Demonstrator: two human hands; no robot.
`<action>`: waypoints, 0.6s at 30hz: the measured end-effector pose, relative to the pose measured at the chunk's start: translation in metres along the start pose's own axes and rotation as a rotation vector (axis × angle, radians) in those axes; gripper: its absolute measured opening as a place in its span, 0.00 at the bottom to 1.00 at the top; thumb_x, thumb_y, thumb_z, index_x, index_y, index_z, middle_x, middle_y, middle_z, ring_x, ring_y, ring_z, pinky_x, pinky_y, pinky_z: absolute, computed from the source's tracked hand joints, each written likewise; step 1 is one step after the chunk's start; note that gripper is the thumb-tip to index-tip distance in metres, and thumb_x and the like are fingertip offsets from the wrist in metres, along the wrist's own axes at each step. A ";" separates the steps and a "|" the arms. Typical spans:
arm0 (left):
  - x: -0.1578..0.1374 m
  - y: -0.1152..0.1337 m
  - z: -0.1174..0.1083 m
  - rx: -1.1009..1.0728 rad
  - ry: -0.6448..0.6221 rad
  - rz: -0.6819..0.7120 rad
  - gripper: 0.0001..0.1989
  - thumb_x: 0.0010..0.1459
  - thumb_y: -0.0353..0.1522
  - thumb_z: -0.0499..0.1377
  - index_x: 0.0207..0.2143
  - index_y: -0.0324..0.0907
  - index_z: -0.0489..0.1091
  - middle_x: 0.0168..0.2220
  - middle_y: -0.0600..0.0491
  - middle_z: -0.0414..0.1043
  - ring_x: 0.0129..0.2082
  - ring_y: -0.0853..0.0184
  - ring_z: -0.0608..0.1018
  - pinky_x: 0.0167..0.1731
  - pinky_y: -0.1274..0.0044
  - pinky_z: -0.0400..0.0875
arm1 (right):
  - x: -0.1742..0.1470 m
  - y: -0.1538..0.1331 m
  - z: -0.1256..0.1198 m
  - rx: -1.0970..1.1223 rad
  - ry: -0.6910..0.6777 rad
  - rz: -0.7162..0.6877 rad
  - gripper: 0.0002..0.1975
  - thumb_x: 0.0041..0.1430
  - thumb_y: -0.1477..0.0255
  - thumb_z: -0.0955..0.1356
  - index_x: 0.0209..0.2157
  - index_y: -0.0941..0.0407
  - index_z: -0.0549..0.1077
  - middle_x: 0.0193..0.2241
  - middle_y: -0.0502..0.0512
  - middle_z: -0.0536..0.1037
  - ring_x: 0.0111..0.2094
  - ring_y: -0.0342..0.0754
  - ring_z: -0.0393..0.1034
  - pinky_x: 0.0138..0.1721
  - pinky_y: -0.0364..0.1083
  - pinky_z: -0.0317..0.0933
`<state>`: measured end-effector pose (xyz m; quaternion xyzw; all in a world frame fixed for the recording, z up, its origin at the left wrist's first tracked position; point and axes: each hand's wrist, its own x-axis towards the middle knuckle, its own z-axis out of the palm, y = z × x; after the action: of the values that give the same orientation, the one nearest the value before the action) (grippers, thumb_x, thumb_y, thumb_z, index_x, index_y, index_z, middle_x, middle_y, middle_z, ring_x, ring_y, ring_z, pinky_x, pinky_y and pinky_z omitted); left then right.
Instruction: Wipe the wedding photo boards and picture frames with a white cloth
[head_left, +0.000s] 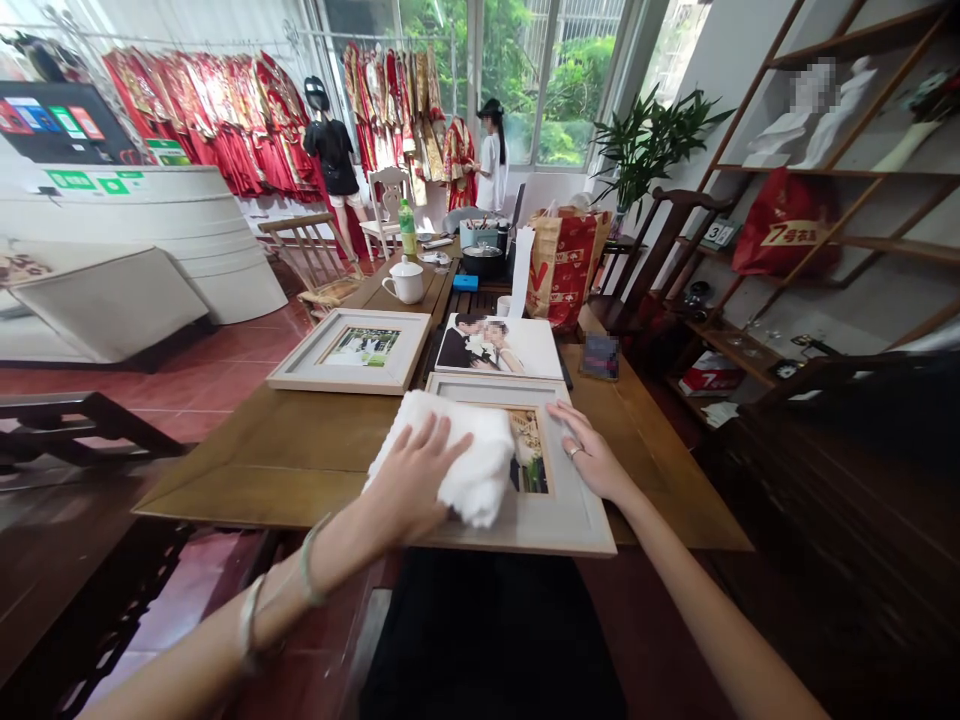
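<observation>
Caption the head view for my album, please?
Left hand on white cloth, right hand on the picture frame beneath.

2 forearms (694, 590) extend, left hand (421, 472) spread palm-down, right hand (591, 456) (loosely straightened) angled inward.

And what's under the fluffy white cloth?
The white cloth lies over part of a picture frame. A strip of its photo peeks out on the right; the cloth, with the left hand on top, covers the rest, which can't be seen.
</observation>
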<state>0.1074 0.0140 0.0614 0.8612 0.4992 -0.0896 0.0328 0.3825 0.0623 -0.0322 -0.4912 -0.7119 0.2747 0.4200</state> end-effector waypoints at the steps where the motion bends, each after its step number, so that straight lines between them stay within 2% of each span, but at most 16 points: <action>1: -0.018 0.008 -0.001 -0.030 -0.057 0.006 0.44 0.42 0.27 0.55 0.64 0.43 0.46 0.66 0.43 0.43 0.65 0.50 0.44 0.60 0.57 0.44 | 0.000 -0.001 0.000 -0.003 -0.001 0.004 0.25 0.55 0.77 0.59 0.54 0.51 0.66 0.60 0.56 0.61 0.64 0.51 0.49 0.63 0.57 0.42; 4: -0.058 0.029 -0.001 -0.114 -0.169 0.089 0.47 0.40 0.26 0.54 0.65 0.48 0.42 0.67 0.48 0.39 0.65 0.51 0.40 0.60 0.55 0.43 | 0.000 -0.002 0.000 -0.020 -0.013 0.016 0.24 0.56 0.77 0.59 0.55 0.53 0.66 0.60 0.58 0.61 0.64 0.51 0.48 0.63 0.56 0.41; 7: -0.062 0.040 0.002 -0.140 -0.164 0.142 0.50 0.38 0.26 0.54 0.65 0.49 0.40 0.67 0.48 0.33 0.65 0.51 0.37 0.60 0.55 0.43 | 0.000 -0.001 -0.001 -0.026 -0.024 0.018 0.25 0.55 0.77 0.59 0.55 0.53 0.66 0.60 0.59 0.60 0.64 0.51 0.48 0.64 0.56 0.40; 10: -0.032 0.036 0.008 -0.071 -0.058 0.065 0.46 0.41 0.26 0.55 0.65 0.45 0.43 0.67 0.44 0.35 0.65 0.51 0.39 0.60 0.57 0.42 | -0.002 0.001 -0.001 -0.019 -0.013 0.011 0.25 0.55 0.77 0.59 0.56 0.52 0.65 0.61 0.58 0.59 0.64 0.52 0.47 0.63 0.58 0.40; 14: 0.028 0.023 0.011 0.039 0.114 -0.080 0.43 0.45 0.28 0.58 0.64 0.38 0.46 0.65 0.36 0.40 0.65 0.46 0.41 0.60 0.55 0.41 | -0.003 0.003 0.000 -0.005 -0.009 0.004 0.26 0.56 0.77 0.59 0.56 0.49 0.64 0.62 0.56 0.58 0.64 0.52 0.47 0.63 0.59 0.39; 18: 0.077 0.011 0.004 0.043 0.172 -0.130 0.39 0.53 0.32 0.57 0.64 0.37 0.44 0.65 0.32 0.39 0.64 0.42 0.42 0.57 0.51 0.44 | -0.003 0.004 0.000 -0.007 -0.008 0.012 0.26 0.56 0.76 0.59 0.56 0.49 0.64 0.62 0.56 0.57 0.64 0.52 0.47 0.63 0.58 0.39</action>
<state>0.1542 0.0734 0.0428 0.8320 0.5530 -0.0281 -0.0344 0.3849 0.0611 -0.0366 -0.4959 -0.7117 0.2765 0.4137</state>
